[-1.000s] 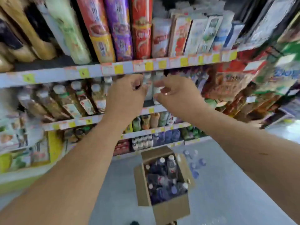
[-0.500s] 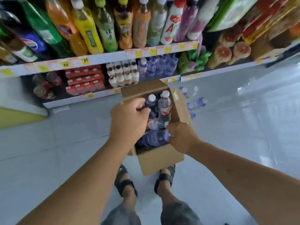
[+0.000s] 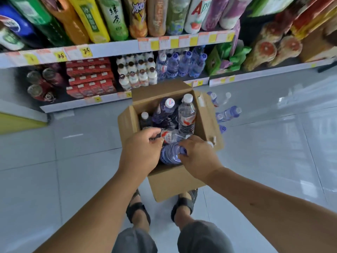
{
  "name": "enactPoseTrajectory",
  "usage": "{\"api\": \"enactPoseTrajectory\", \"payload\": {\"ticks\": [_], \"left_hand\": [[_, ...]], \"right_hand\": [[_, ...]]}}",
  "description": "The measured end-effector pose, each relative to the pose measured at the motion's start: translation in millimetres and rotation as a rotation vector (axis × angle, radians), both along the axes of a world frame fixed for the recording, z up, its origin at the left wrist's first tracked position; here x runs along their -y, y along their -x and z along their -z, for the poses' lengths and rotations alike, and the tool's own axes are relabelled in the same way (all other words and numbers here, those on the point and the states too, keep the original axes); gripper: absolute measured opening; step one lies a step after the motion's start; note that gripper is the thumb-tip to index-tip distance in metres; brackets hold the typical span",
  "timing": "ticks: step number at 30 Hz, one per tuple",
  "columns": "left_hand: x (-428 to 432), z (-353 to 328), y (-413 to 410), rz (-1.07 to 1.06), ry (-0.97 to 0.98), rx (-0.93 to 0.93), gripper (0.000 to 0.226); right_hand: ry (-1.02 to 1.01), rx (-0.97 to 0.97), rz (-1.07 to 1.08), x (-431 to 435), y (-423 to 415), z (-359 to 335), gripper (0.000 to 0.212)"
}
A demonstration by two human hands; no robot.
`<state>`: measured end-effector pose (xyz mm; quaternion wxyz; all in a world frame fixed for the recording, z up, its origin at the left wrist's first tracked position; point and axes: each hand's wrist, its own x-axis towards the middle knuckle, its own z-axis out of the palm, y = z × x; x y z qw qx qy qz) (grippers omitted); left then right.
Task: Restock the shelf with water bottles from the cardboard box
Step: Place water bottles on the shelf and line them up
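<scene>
A brown cardboard box (image 3: 171, 181) sits open on the shiny grey floor (image 3: 73, 161). It is just in front of the bottom shelf (image 3: 76, 106), and its back edge almost touches the shelf's front edge. The person's feet in dark sandals (image 3: 135, 210) stand at the near edge of the box.

Both hands are down in the near end of the box. The left hand (image 3: 141, 152) has its fingers curled on a clear bottle with a red label (image 3: 170, 136) that lies on its side. The right hand (image 3: 197, 157) grips a blue bottle (image 3: 169, 156) that also lies on its side, right against the near wall of the box. The fingers wrap round its cap end. The two lying bottles touch each other.

More bottles stand up at the back of the box. There is a tall clear bottle (image 3: 187, 114) at the right wall, a purple bottle (image 3: 164, 112) beside it, and a small dark bottle (image 3: 145, 118) at the left wall. All three have white caps.

A few loose bottles (image 3: 228, 114) lie on the floor just past the right side of the box.

On the bottom shelf, blue water bottles (image 3: 180, 64) stand in a group right behind the box. To their left are little white bottles (image 3: 136, 72), then red packs (image 3: 89, 79), then cans (image 3: 42, 83) lying near the shelf's left end. The shelf above holds big drink bottles (image 3: 113, 19), with yellow price tags (image 3: 87, 52) along its front edge.
</scene>
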<state>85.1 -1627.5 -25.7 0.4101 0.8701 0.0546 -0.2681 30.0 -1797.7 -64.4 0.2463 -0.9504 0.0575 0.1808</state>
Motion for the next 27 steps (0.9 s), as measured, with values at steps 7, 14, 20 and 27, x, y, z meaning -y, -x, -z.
{"api": "enactPoseTrajectory", "payload": {"ticks": [7, 14, 20, 27], "left_hand": [[8, -132, -31, 0.094, 0.243, -0.148, 0.06], [-9, -351, -68, 0.508, 0.756, -0.223, 0.058], [0, -543, -80, 0.585, 0.874, 0.061, 0.095], [19, -683, -85, 0.38, 0.845, 0.438, 0.089]], "right_hand": [[-0.129, 0.182, -0.041, 15, -49, -191, 0.028], [-0.291, 0.284, -0.235, 36, -90, -476, 0.031], [-0.671, 0.562, -0.337, 40, -97, -670, 0.033], [-0.967, 0.881, -0.189, 38, -117, -782, 0.033]]}}
